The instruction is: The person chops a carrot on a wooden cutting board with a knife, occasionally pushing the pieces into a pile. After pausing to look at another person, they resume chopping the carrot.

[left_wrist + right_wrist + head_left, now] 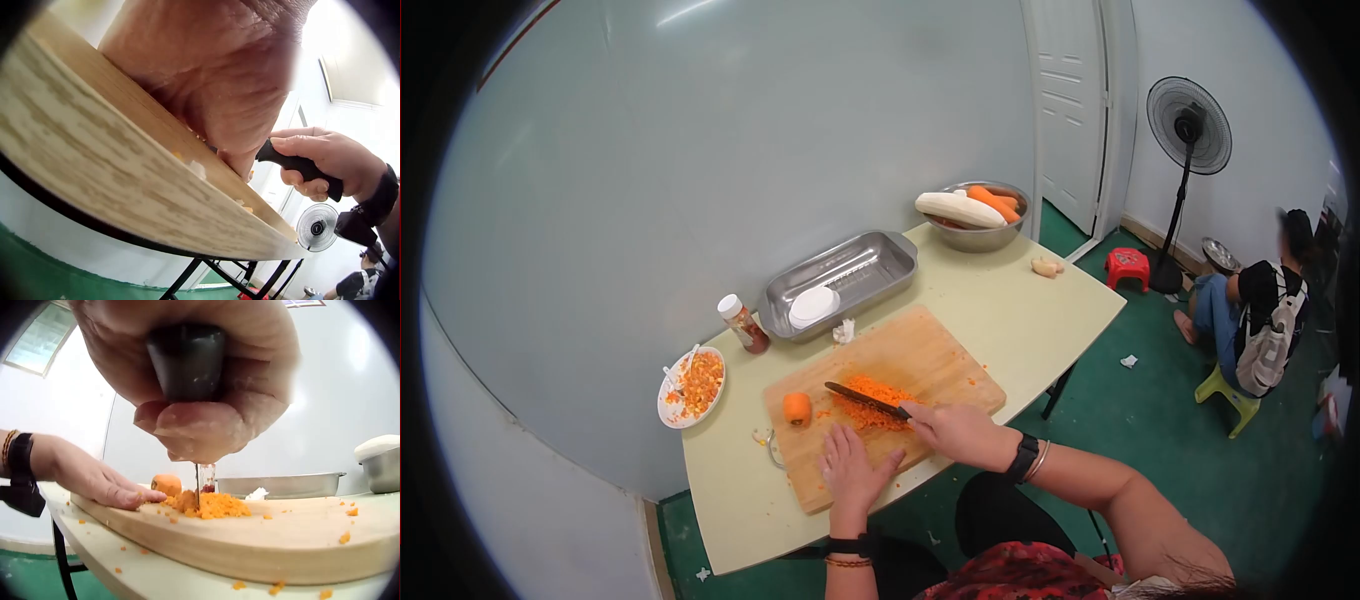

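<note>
My right hand grips the black handle of a knife, whose dark blade lies across a pile of finely chopped carrot. In the right wrist view the blade stands edge down in the chopped carrot. My left hand rests with its fingers spread on the near left part of the wooden cutting board; the right wrist view shows this hand flat beside the pile. A carrot piece sits at the board's left side, beyond the left fingertips.
Behind the board are a metal tray holding a white round item, a seasoning bottle and a bowl of diced food. A metal bowl of vegetables and ginger are farther right. A person sits at right near a fan.
</note>
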The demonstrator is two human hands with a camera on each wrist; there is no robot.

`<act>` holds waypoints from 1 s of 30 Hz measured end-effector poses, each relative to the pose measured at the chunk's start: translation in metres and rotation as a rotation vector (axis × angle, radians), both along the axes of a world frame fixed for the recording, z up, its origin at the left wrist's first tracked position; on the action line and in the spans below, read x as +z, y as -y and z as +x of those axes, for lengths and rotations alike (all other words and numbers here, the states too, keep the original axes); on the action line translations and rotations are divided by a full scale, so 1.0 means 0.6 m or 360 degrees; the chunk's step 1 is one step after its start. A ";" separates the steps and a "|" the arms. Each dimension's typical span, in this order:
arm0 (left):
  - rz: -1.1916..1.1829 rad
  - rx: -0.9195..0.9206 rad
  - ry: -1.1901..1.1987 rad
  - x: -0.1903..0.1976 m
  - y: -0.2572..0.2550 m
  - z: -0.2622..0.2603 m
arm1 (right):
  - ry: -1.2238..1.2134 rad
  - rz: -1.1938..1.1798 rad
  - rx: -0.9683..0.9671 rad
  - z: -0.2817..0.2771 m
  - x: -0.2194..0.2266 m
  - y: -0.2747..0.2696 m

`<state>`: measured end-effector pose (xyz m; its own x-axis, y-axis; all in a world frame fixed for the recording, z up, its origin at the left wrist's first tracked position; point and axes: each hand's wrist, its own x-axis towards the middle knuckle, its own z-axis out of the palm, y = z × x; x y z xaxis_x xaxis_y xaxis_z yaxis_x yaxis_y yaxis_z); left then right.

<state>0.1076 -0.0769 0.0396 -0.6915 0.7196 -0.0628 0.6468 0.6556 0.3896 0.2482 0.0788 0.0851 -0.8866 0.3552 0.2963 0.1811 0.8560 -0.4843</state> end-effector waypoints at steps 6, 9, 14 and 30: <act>0.0018 0.0030 0.0051 -0.009 -0.001 -0.003 | -0.0026 -0.0052 0.0008 0.002 0.010 0.008; -0.0021 -0.0014 0.0091 -0.006 0.004 -0.012 | 0.0020 -0.0024 0.0026 0.002 -0.004 0.008; -0.0047 -0.0062 0.0162 -0.011 0.011 -0.022 | 0.0000 -0.0086 -0.0009 0.006 0.005 0.015; 0.0063 -0.0041 0.0132 -0.026 0.021 -0.037 | -0.0028 -0.0020 -0.0027 0.009 0.006 0.025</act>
<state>0.0855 -0.0892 0.0239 -0.6663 0.7403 -0.0901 0.6279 0.6220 0.4678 0.2534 0.0640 0.0888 -0.8751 0.3740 0.3071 0.1868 0.8465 -0.4985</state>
